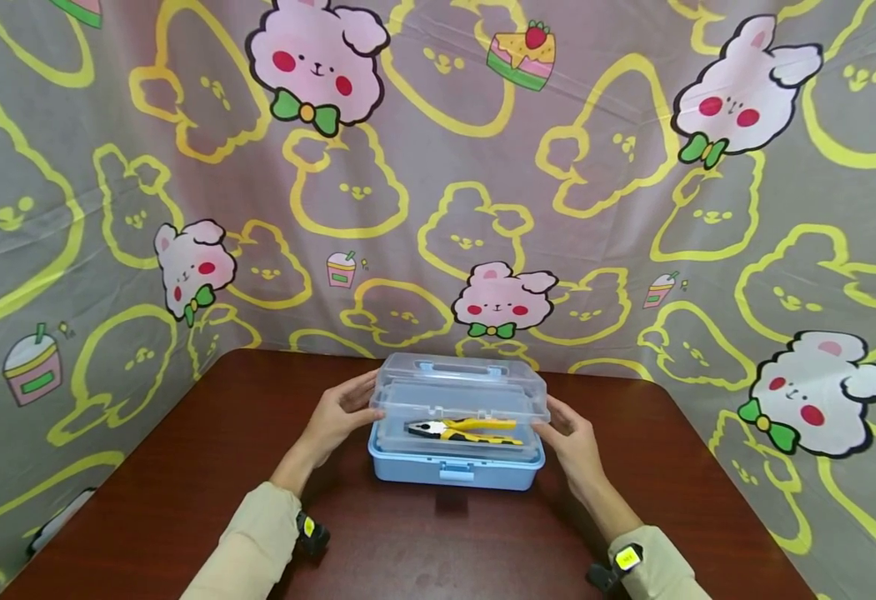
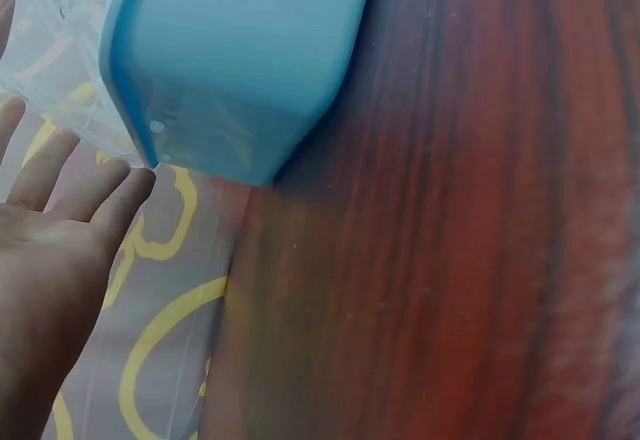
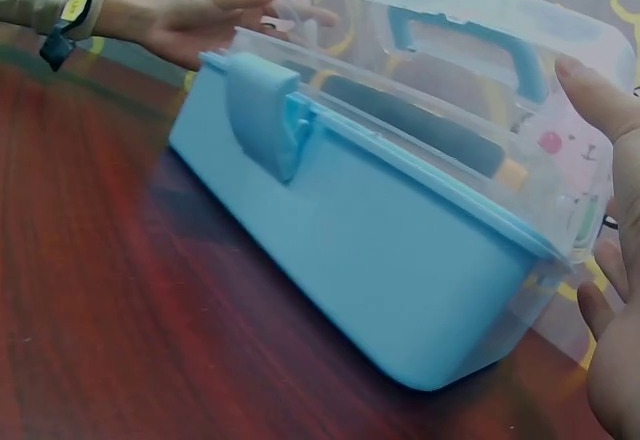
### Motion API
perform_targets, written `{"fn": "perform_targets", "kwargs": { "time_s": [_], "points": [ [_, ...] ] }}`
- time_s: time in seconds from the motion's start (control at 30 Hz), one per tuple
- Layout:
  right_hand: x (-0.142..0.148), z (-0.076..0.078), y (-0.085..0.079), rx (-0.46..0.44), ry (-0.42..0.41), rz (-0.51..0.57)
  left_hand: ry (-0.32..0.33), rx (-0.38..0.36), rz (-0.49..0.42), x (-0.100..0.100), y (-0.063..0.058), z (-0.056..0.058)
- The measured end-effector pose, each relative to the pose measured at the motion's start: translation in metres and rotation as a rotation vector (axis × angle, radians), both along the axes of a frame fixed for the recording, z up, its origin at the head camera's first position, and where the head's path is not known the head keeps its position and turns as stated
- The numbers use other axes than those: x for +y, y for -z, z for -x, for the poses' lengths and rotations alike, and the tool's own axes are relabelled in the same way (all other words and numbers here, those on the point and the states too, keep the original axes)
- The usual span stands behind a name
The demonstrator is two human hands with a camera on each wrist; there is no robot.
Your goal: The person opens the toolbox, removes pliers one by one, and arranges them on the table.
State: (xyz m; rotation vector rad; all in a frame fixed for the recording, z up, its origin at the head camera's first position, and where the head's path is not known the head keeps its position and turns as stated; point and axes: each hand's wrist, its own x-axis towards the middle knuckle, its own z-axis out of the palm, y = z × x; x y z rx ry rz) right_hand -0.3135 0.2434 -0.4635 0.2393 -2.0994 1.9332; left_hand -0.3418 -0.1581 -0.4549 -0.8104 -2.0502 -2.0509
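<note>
A light blue toolbox (image 1: 415, 469) stands on the table with its clear lid (image 1: 400, 377) partly raised. Through the clear plastic, yellow-and-black combination pliers (image 1: 475, 431) lie on a clear inner tray. At the left end of the lid is my left hand (image 1: 332, 423), thumb at the front corner; the left wrist view shows its fingers straight and spread beside the plastic. My right hand (image 1: 574, 442) is at the opposite end, its extended thumb (image 3: 590, 98) at the lid's edge, the other fingers loosely bent behind. A blue carrying handle (image 3: 470, 45) tops the lid.
The dark red-brown wooden table (image 1: 377, 550) carries the toolbox near its far side. A blue latch (image 1: 456, 473) sits on the box front. Grey cloth (image 1: 595, 225) with rabbit patterns hangs behind and to both sides.
</note>
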Motion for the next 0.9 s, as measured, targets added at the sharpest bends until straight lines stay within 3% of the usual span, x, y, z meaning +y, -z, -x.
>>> {"fn": "perform_targets", "kwargs": {
  "time_s": [0.27,0.5,0.73,0.9],
  "points": [
    [0.01,0.009,-0.011,-0.011,-0.049,-0.091,-0.04,-0.007,0.126,-0.007,-0.013,0.004],
    [0.022,0.011,-0.024,0.013,-0.075,-0.127,-0.06,0.051,0.25,-0.012,-0.027,0.005],
    [0.024,0.018,-0.03,0.016,-0.079,-0.168,-0.124,0.056,0.321,-0.013,-0.034,0.006],
    [0.024,0.026,-0.038,0.044,-0.06,-0.194,-0.173,0.09,0.348,-0.01,-0.042,0.014]
  ]
}}
